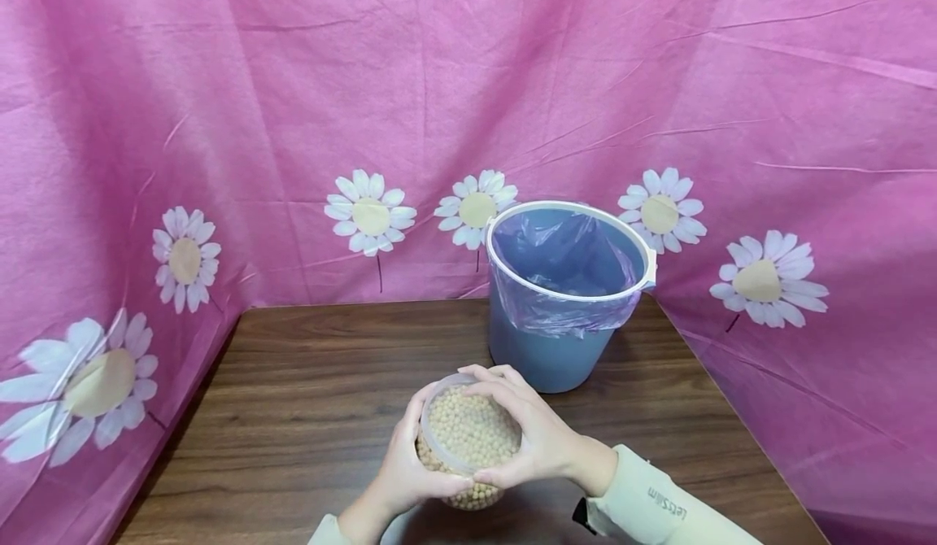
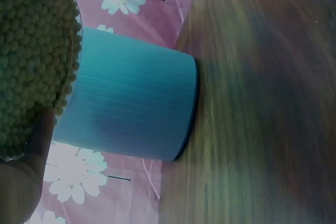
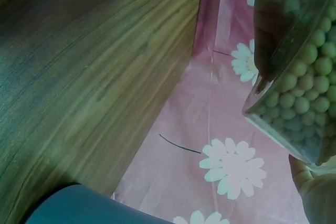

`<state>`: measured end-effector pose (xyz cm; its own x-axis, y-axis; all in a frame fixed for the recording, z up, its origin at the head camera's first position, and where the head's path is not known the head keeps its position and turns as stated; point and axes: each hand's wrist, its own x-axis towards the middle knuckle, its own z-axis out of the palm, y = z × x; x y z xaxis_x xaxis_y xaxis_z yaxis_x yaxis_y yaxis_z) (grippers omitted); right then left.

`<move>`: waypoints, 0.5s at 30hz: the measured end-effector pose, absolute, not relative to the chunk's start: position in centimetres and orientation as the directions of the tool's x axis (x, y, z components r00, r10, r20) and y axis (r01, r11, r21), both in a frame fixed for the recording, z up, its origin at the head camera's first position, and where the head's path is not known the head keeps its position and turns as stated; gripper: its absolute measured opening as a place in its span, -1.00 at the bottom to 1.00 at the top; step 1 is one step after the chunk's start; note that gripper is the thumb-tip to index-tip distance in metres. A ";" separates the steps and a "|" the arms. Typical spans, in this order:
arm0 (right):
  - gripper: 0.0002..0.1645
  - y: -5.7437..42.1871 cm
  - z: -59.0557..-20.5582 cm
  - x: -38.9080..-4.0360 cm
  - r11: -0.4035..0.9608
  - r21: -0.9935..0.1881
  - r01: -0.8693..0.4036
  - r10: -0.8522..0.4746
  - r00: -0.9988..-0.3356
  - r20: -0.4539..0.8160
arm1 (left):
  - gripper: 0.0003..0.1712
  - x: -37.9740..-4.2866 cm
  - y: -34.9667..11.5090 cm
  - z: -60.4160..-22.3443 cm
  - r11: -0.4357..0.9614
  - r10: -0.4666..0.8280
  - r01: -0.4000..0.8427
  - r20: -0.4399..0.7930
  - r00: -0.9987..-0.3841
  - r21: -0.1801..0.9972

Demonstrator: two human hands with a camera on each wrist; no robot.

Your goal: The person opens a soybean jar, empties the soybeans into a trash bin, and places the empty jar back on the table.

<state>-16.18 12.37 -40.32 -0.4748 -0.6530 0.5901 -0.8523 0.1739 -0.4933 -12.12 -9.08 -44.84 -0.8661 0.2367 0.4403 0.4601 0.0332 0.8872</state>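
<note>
Presently, a bean-filled jar [image 1: 472, 447] is gripped by left hand [image 1: 408, 470] and right hand [image 1: 538, 438], its lid [image 1: 479, 423] seemingly still on

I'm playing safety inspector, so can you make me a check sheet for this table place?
Surface: wood-grain table; blue bin lined with a see-through plastic bag.
Job's things: clear round jar full of beige balls, maybe dried soybeans.
Clutter: nothing seen.
Hands: left hand and right hand both hold the jar.
Cables: nothing seen.
Surroundings: pink cloth printed with white daisies.
</note>
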 end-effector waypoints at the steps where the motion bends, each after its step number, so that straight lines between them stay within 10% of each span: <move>1: -0.08 12.4 -40.2 -16.2 0.158 -0.489 -0.858 -0.658 -0.460 0.596 | 0.20 -12.2 -9.2 -44.8 0.030 0.246 0.461 0.441 -0.863 0.887; 9: -0.16 12.5 -39.6 -16.9 0.009 -0.486 -0.874 -0.664 -0.369 0.651 | 0.11 -12.1 -9.6 -44.4 -0.103 0.296 0.350 0.364 -0.883 0.931; 15: -0.18 13.0 -39.4 -17.0 0.020 -0.539 -0.842 -0.644 -0.423 0.638 | 0.10 -12.1 -9.4 -44.3 -0.160 0.291 0.357 0.389 -0.874 0.920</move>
